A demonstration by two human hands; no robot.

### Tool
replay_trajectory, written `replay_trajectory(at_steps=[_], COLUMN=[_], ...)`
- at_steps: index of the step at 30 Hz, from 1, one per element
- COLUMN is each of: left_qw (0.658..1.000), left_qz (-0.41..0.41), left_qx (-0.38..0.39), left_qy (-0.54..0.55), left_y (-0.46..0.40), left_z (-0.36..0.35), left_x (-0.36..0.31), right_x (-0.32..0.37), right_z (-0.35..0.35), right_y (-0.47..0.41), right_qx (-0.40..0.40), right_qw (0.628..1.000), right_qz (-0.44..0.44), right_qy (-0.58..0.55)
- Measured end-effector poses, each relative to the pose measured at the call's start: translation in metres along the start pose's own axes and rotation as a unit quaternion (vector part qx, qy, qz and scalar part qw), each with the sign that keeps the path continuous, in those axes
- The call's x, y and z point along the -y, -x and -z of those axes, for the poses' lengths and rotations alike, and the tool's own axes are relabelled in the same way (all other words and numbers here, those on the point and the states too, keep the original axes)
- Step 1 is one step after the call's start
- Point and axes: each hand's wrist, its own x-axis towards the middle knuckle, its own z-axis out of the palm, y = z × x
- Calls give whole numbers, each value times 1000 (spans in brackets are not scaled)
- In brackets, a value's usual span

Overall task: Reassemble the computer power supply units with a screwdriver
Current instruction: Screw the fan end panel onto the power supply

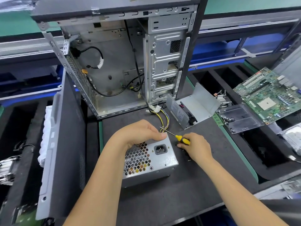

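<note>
Gripping the far top edge of the grey metal power supply unit (156, 158) at centre, the left hand (143, 131) steadies it while the right hand (193, 147) holds a yellow-handled screwdriver (177, 137), its shaft angled far-left.

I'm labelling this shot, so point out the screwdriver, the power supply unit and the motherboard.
screwdriver (184, 139), head view, yellow handle.
power supply unit (166, 160), head view, grey face below socket.
motherboard (267, 95), head view, green board centre.

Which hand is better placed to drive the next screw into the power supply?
Right: the right hand already holds the screwdriver, while the left hand grips the power supply.
</note>
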Motion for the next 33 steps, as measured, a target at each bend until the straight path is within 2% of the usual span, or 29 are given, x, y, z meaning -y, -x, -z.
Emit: replay_trajectory(at_steps=[3, 5, 7, 9, 11, 15, 20, 29, 33], left_qw=[1000, 1000, 1000, 1000, 1000, 1000, 999, 999, 999], left_qz=[4, 5, 5, 6, 1, -6, -9, -17, -31], left_qx=[-3, -4, -8, -3, 2, 2, 15, 15, 5], left_qy=[11, 9, 6, -2, -14, -19, -28, -24, -19], left_y=[1, 2, 1, 1, -1, -2, -3, -2, -3], left_z=[0, 0, 0, 1, 1, 3, 3, 2, 2], left_x=[0, 0, -1, -1, -2, 0, -2, -1, 0], right_x=[1, 4, 8, 20, 36, 56, 59, 58, 60], right_z=[0, 8, 24, 44, 61, 76, 80, 77, 68], right_y=[0, 4, 11, 26, 42, 58, 63, 58, 61], right_qx=[14, 8, -2, 15, 53, 88, 118, 75, -12], right_qw=[1000, 1000, 990, 953, 918, 911, 919, 925, 942], right_qz=[16, 21, 29, 51, 82, 133, 131, 129, 202], right_qy=[23, -6, -135, -299, -385, -381, -353, -349, -268])
